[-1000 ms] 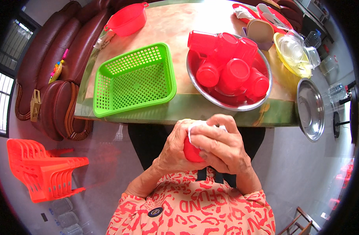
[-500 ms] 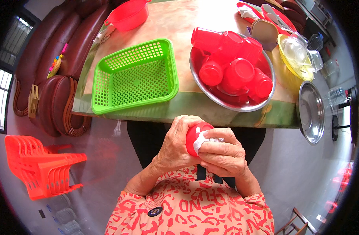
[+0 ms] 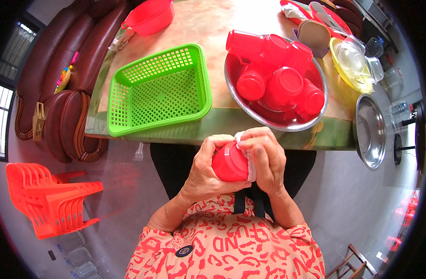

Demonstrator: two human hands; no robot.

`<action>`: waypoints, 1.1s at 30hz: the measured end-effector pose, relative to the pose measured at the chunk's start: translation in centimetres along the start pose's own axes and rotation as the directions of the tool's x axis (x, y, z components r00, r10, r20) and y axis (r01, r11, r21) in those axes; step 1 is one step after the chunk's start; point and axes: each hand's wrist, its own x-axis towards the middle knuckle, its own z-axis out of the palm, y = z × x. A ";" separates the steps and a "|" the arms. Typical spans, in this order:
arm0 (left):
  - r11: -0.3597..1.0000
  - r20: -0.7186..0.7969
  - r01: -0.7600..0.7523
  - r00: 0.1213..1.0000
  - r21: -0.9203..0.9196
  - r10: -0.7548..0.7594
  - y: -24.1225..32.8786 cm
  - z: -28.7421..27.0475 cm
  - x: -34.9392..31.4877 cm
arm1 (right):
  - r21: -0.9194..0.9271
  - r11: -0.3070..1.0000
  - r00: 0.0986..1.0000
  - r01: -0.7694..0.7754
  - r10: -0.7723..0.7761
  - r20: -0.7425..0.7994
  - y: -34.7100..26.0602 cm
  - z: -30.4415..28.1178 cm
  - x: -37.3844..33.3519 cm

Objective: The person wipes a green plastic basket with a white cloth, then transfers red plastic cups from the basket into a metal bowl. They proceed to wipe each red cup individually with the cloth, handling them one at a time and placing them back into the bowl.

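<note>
Just in front of the table edge, my left hand (image 3: 204,168) is closed round a red plastic cup (image 3: 229,162). A white cloth (image 3: 251,168) is pressed against the cup's right side by my right hand (image 3: 267,158), its fingers bent over it. Beyond my hands, a steel bowl (image 3: 318,122) on the table holds several red cups (image 3: 287,86) piled together. The green plastic basket (image 3: 161,124) to its left has only its lattice floor and walls showing.
A red basin (image 3: 150,18) stands at the far left of the table (image 3: 213,28). To the right are a yellow basket (image 3: 343,76) of clear containers and a steel basin (image 3: 370,132) at the table's edge. Stacked red chairs (image 3: 50,200) stand on the floor at left.
The cup has tilted and turned in my left hand, showing more of its red side. My right hand has shifted up with the cloth, along the cup's right side.
</note>
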 end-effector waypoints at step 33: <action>0.402 0.055 0.143 0.973 -0.904 -0.224 -0.4 0.5 -1.1 | -0.128 0.950 0.952 0.286 -0.265 0.154 -1.3 1.2 0.4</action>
